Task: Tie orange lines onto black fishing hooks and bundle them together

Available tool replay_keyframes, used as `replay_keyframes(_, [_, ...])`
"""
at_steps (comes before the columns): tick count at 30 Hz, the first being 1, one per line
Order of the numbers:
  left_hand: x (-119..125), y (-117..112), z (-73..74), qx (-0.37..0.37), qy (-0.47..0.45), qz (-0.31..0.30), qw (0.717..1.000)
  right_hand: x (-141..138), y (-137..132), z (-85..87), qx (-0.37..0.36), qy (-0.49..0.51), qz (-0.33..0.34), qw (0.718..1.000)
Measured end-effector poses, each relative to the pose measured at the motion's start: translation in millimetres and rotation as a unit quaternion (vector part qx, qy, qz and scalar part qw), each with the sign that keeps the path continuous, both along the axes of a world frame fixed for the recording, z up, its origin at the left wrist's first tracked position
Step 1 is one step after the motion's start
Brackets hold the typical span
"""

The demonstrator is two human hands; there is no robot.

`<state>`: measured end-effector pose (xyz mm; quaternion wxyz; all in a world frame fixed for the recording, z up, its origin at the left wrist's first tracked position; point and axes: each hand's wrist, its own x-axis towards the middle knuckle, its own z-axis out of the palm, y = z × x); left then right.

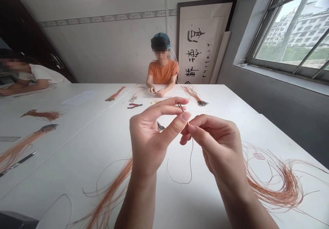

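Raised over the white table [180,208], my left hand [150,133] pinches a small dark metal loop [181,107] between thumb and fingers. Close beside its thumb, my right hand [221,140] has its thumb and forefinger closed at a short orange end piece [188,123]. From there a thin copper-brown cord [191,164] hangs in a curve. Whether the cord is joined to the loop is hidden by my fingers. Partly behind my left hand lies a dark-ended clump [160,127]. Loose cord bundles lie on both sides, one bundle [113,191] left and another bundle [288,191] right.
Across the table a person in an orange top [162,72] works with both hands. Red-handled pliers [135,105] lie before them. Further cord bundles [45,114] and a pen [20,162] are at left. Another person [38,76] leans on the table's far left.
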<state>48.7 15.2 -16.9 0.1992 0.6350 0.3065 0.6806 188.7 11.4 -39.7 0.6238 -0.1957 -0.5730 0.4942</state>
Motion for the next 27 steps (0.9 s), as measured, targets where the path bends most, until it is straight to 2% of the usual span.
replay_keyframes(10, [11.8, -4.0, 2.9, 0.006, -0.038, 0.0, 0.999, -0.5, -6.0, 4.9, 0.008, -0.026, -0.072, 0.997])
replay_keyframes(27, [11.1, -2.9, 3.4, 0.011, -0.046, -0.022, 0.999, 0.0, -8.8, 5.6, 0.051, -0.044, -0.104, 0.992])
